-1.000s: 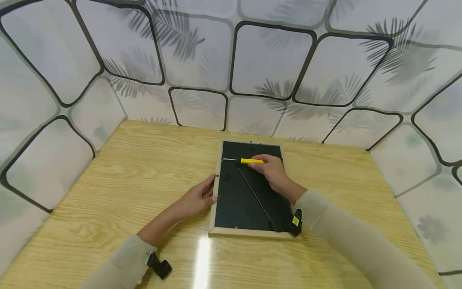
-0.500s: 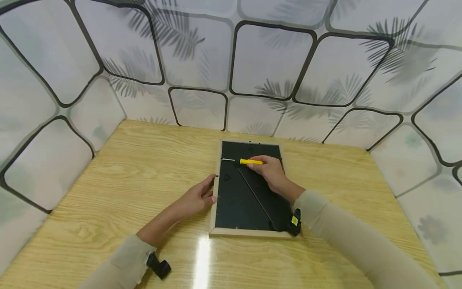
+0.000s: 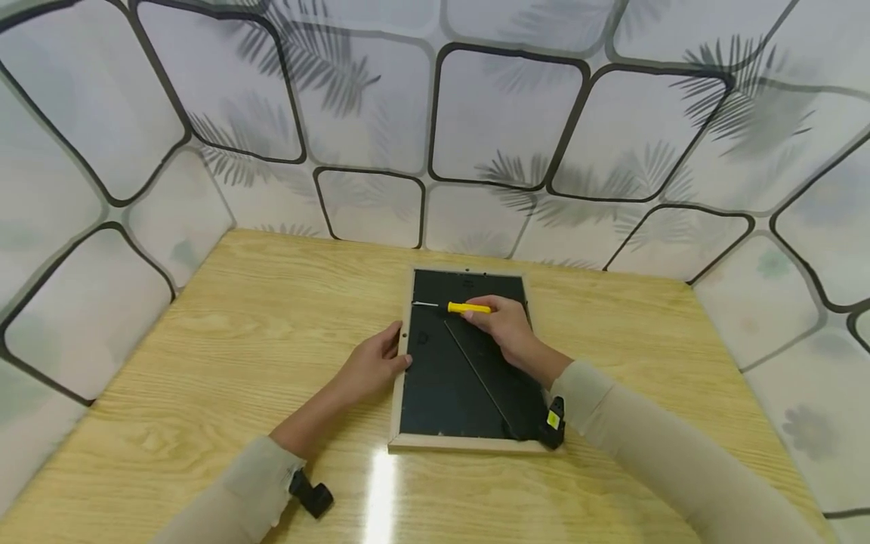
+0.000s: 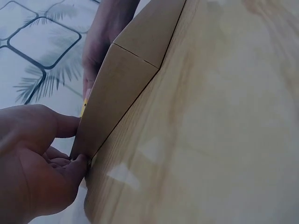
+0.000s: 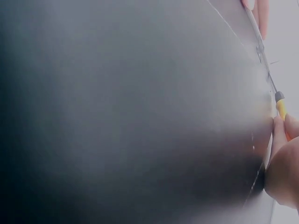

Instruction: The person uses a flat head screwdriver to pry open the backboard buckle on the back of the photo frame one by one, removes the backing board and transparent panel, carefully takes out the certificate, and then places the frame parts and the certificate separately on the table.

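A picture frame [image 3: 469,444] with a pale wooden rim lies back side up on the table, its black backing board [image 3: 435,393] showing. My right hand [image 3: 513,332] grips a small screwdriver [image 3: 469,307] by its yellow handle. The screwdriver's thin metal shaft lies nearly flat over the board, with the tip right at the inner edge of the left rim. At that same rim, lower down, my left hand [image 3: 367,368] holds the frame between thumb and fingers. In the left wrist view, the fingers of the left hand [image 4: 37,163] meet the frame's wooden side [image 4: 112,88].
A diagonal stand flap [image 3: 476,370] lies along the backing board. The wood-grain table [image 3: 272,302] runs back to a patterned wall covering [image 3: 510,121]. A black wrist camera [image 3: 311,495] sits on the left sleeve, another [image 3: 553,427] hangs over the frame's lower right corner.
My left hand has slid slightly up the left rim, its thumb now further over the edge. The right hand and screwdriver keep nearly the same place on the frame; the head view shifted a little.
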Demonstrator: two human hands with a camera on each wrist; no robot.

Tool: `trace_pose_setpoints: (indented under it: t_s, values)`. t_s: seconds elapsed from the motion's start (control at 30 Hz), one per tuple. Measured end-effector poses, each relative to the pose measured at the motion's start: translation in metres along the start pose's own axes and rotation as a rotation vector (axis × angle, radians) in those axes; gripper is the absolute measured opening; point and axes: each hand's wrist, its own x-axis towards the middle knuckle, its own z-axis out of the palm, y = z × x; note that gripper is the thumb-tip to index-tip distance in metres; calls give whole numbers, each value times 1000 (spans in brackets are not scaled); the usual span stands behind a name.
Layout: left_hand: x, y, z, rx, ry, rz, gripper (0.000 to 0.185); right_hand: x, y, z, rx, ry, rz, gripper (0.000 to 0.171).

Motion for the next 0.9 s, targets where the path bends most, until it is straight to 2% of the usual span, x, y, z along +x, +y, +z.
trace_pose_setpoints:
  t_s: [0.2,0.6,0.77,0.9]
  values:
    - [-2,-3,-1,-57,-3,-17,74,7,-3,0,-28,-16,-3,34]
    - [-2,-6,-1,-80,-30,-6,74,16,-8,-3,-78,-13,-1,30]
    - [-2,-5,-1,-83,-19,-21,74,19,-18,-3,-160,-24,-85,28]
    - [-2,-4,-1,-78,-25,-12,73,22,-26,-1,-152,-41,-120,27]
